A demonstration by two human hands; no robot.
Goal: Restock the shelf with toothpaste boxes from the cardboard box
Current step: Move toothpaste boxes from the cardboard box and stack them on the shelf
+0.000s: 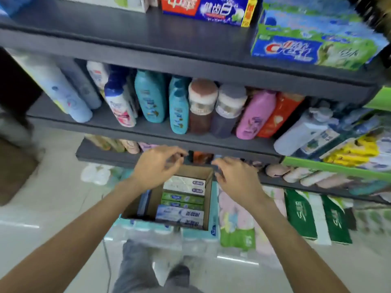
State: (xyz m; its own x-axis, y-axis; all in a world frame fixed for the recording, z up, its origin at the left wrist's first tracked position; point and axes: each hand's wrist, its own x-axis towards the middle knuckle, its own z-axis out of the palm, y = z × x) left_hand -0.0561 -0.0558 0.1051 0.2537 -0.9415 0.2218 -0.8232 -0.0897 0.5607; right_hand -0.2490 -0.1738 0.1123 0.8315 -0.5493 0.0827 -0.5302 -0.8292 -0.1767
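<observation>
Head view: cardboard box (208, 199) sits low centre of the frame on stacked tissue packs (148, 228), open top, several toothpaste boxes (183, 198) lying flat inside — white ones at the far end, green in the middle, blue-white nearest the camera. Left part of the box looks partly vacant, with one pack standing on edge against the wall, hard to tell what. Left hand (157, 166) hovers over the far-left corner of the box, fingers loosely curled, nothing in it. Right hand (234, 176) is just past the box's right rim, fingers half-bent and spread, also holding nothing; both blurred, so exact finger pose is uncertain. Top shelf (131, 37) across the upper frame carries a red-and-blue toothpaste carton (206, 9) at top centre and a blue-green stack (317, 41) at upper right, with a long bare stretch to the left and between them. Shelf below is shampoo bottles (179, 106). Judgement: restock is partway at best — some product is up, box is still well loaded, no toothpaste in hand right now. Remaining: grab from the box, fill the gap on the top shelf, repeat until the box is empty.
</observation>
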